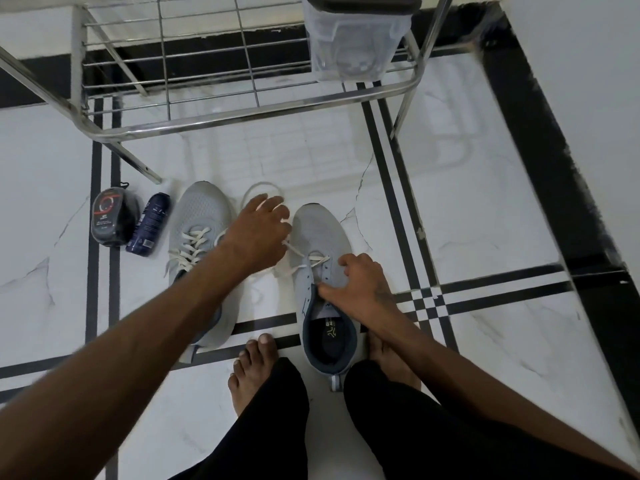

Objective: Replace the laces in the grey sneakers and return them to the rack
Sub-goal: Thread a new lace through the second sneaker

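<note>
Two grey sneakers stand on the marble floor, toes toward the rack. The left sneaker (199, 216) is fully laced in white. The right sneaker (320, 230) has a white lace (294, 250) only through its lowest eyelets. My left hand (258, 233) reaches between the shoes; a taut lace strand runs from the eyelets into its underside, and a loose loop of lace (251, 190) lies just beyond the fingers. My right hand (360, 285) grips the right sneaker at the tongue and eyelet edge, thumb on the dark collar.
A steel wire shoe rack (242, 114) stands ahead, with a clear plastic box (353, 43) on its right end. A black round pack (110, 216) and a dark blue can (149, 223) lie left of the shoes. My bare feet (254, 368) are behind them. A wall (595, 116) runs at right.
</note>
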Action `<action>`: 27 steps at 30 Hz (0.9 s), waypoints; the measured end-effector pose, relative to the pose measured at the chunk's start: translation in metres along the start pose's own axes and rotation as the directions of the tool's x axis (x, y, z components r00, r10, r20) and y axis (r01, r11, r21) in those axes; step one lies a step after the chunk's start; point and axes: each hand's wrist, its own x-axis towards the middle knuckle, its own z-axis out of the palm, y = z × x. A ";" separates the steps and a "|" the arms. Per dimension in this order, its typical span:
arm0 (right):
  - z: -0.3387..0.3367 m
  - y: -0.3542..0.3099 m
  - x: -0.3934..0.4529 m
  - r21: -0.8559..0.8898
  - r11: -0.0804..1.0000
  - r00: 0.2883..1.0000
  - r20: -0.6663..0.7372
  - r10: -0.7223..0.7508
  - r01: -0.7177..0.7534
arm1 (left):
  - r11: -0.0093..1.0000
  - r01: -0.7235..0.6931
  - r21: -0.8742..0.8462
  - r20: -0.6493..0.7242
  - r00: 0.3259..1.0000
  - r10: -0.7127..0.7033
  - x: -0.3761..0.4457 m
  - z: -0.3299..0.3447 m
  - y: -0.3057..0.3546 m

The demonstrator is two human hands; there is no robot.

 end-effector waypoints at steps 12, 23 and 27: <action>-0.030 -0.060 -0.037 0.492 0.813 0.876 0.183 -0.447 0.312 | -0.591 0.049 -0.805 0.341 0.853 -0.394 -0.073 -0.091 -0.003; -0.029 -0.071 -0.036 0.607 0.721 0.878 0.077 -0.473 0.335 | -0.951 -0.201 -0.236 0.495 0.817 -0.296 -0.053 -0.107 0.013; -0.028 -0.073 -0.024 0.571 0.766 0.905 0.093 -0.416 0.294 | -0.949 -0.246 -0.196 0.520 0.795 -0.313 -0.049 -0.105 0.008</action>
